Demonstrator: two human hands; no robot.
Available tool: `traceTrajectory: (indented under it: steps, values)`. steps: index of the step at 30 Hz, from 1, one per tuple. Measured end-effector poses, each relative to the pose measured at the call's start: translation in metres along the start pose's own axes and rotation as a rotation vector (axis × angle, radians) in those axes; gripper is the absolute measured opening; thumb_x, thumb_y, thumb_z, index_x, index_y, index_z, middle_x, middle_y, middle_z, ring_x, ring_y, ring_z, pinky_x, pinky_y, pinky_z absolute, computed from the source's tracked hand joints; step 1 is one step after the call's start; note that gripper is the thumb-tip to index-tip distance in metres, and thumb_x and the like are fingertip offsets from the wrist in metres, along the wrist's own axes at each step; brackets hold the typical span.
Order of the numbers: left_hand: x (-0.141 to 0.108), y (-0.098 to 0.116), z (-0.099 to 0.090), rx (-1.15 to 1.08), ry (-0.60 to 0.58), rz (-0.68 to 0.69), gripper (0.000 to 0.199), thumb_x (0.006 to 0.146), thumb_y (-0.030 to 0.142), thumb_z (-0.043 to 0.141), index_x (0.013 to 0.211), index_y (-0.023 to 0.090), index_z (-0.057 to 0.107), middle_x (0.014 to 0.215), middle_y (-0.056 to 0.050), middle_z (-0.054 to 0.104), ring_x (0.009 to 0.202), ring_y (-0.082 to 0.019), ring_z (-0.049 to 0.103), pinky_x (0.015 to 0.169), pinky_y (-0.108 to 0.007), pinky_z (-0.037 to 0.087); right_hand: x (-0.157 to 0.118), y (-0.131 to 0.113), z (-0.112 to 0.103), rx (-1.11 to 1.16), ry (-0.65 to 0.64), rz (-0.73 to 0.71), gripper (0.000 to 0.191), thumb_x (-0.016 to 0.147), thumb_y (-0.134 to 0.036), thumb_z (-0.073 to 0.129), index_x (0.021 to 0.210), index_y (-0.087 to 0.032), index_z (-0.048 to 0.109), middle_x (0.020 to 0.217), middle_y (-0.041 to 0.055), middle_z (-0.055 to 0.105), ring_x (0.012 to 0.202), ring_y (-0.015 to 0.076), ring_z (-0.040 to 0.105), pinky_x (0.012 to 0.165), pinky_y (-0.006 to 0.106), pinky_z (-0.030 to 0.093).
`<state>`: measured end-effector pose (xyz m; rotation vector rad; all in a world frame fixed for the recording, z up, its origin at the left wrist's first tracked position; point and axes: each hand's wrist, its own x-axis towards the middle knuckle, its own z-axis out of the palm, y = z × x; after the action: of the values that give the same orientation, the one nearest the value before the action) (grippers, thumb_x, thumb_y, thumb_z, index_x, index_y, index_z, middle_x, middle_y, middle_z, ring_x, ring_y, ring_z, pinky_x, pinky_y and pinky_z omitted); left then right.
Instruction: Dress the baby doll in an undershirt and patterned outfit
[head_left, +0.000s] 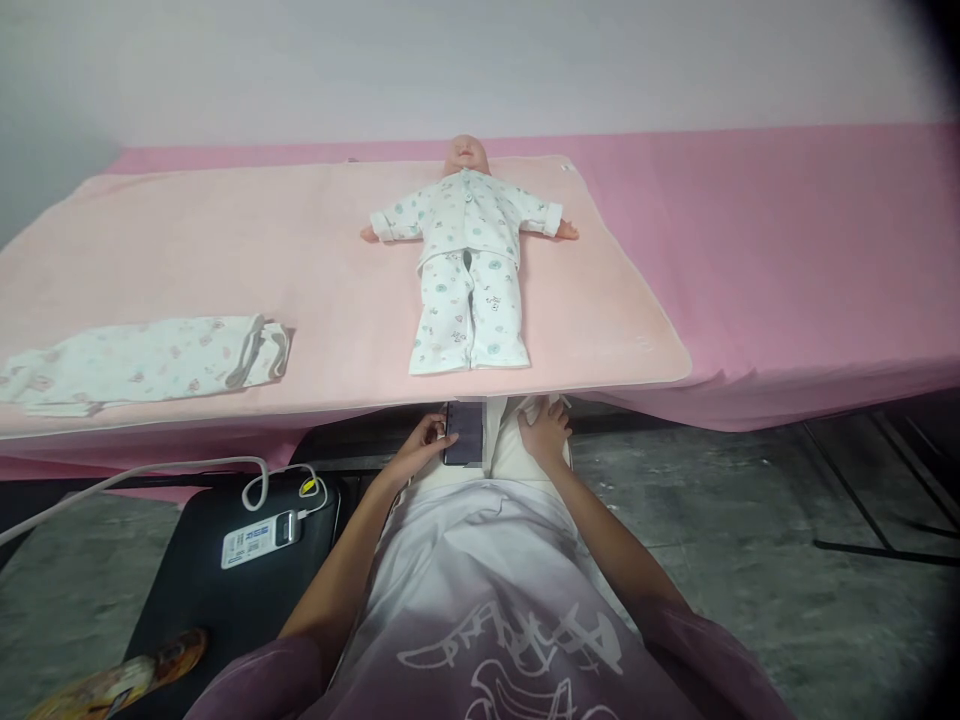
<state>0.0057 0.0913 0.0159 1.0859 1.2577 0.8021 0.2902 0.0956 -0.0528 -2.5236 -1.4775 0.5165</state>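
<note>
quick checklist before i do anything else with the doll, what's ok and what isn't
1. Doll face up on the light pink mat: ok.
2. Both doll hands out past the sleeve cuffs: ok.
3. Doll's feet out of the trousers: not ok, none show past the hems.
4. Folded patterned cloth apart from the doll: ok, it lies off to the left.
5. Left hand free: not ok, it holds the dark phone.
6. Right hand free of the white fabric by its fingers: cannot tell.
</note>
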Motion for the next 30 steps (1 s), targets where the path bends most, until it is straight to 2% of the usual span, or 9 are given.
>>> traceTrajectory:
  steps: [4,9,11,16,22,24,26,28,30]
  values:
    - [-0.002,0.002,-0.004,0.057,-0.025,-0.002,0.057,0.074,0.056,0.095,0.109,0.022,0.065,0.092,0.003,0.055,0.086,-0.014,0.052,0.082,-0.027,0.041,0.000,-0.001,-0.002,-0.020,-0.007,0.009,0.086,0.110,-0.061,0.055,0.180,-0.013,0.040,0.182,0.0301,0.032,0.150,0.0490,0.049,0.115,0.066,0.047]
    - [0.000,0.003,-0.002,0.087,-0.031,0.002,0.060,0.069,0.052,0.098,0.111,0.023,0.067,0.092,0.004,0.054,0.082,-0.013,0.050,0.080,-0.027,0.040,-0.001,-0.001,-0.004,-0.027,-0.006,0.002,0.085,0.110,-0.060,0.054,0.179,-0.012,0.041,0.182,0.0304,0.034,0.149,0.0486,0.050,0.115,0.065,0.048]
    - [0.001,0.005,0.001,0.053,0.012,-0.016,0.059,0.067,0.054,0.097,0.107,0.022,0.067,0.089,0.004,0.054,0.082,-0.014,0.051,0.081,-0.026,0.041,-0.001,-0.001,-0.003,-0.026,0.002,0.004,0.085,0.110,-0.060,0.055,0.179,-0.012,0.042,0.181,0.0304,0.035,0.148,0.0485,0.051,0.115,0.065,0.048]
    - [0.007,0.009,0.006,-0.039,0.104,-0.121,0.054,0.076,0.069,0.087,0.091,0.021,0.066,0.086,0.001,0.061,0.084,-0.017,0.056,0.078,-0.027,0.042,-0.001,-0.001,-0.002,-0.029,0.000,0.010,0.084,0.110,-0.060,0.056,0.178,-0.012,0.043,0.182,0.0301,0.034,0.149,0.0486,0.050,0.115,0.065,0.047]
    - [0.027,0.006,0.005,-0.037,0.155,-0.108,0.054,0.078,0.072,0.085,0.082,0.022,0.064,0.073,0.000,0.059,0.074,-0.018,0.056,0.073,-0.030,0.044,-0.001,-0.001,-0.001,-0.022,0.009,0.007,0.084,0.109,-0.060,0.056,0.177,-0.012,0.044,0.182,0.0295,0.034,0.149,0.0489,0.050,0.115,0.065,0.047]
    - [0.036,0.007,0.008,-0.045,0.182,-0.093,0.051,0.082,0.071,0.084,0.087,0.022,0.069,0.080,-0.004,0.067,0.084,-0.023,0.065,0.082,-0.033,0.051,-0.001,-0.001,-0.001,-0.022,0.011,0.005,0.083,0.109,-0.059,0.056,0.177,-0.012,0.044,0.181,0.0297,0.034,0.149,0.0491,0.051,0.115,0.065,0.047]
    - [0.045,0.011,0.013,-0.079,0.219,-0.054,0.048,0.085,0.067,0.085,0.097,0.021,0.075,0.098,-0.009,0.078,0.107,-0.030,0.072,0.099,-0.038,0.056,-0.001,-0.001,-0.002,-0.025,0.009,0.004,0.083,0.110,-0.058,0.055,0.177,-0.011,0.044,0.181,0.0305,0.035,0.148,0.0489,0.051,0.114,0.064,0.047]
    - [0.053,0.016,0.020,-0.144,0.247,-0.008,0.048,0.088,0.064,0.085,0.109,0.021,0.079,0.118,-0.013,0.082,0.132,-0.036,0.070,0.117,-0.042,0.053,0.000,-0.001,-0.002,-0.029,0.005,0.005,0.082,0.110,-0.058,0.055,0.177,-0.011,0.043,0.180,0.0313,0.036,0.148,0.0487,0.051,0.113,0.064,0.048]
    - [0.061,0.022,0.027,-0.210,0.229,0.016,0.051,0.091,0.063,0.083,0.119,0.021,0.081,0.131,-0.015,0.082,0.145,-0.038,0.065,0.129,-0.046,0.047,0.000,-0.001,-0.001,-0.031,0.002,0.006,0.082,0.110,-0.058,0.055,0.176,-0.011,0.044,0.179,0.0314,0.036,0.148,0.0487,0.051,0.113,0.064,0.047]
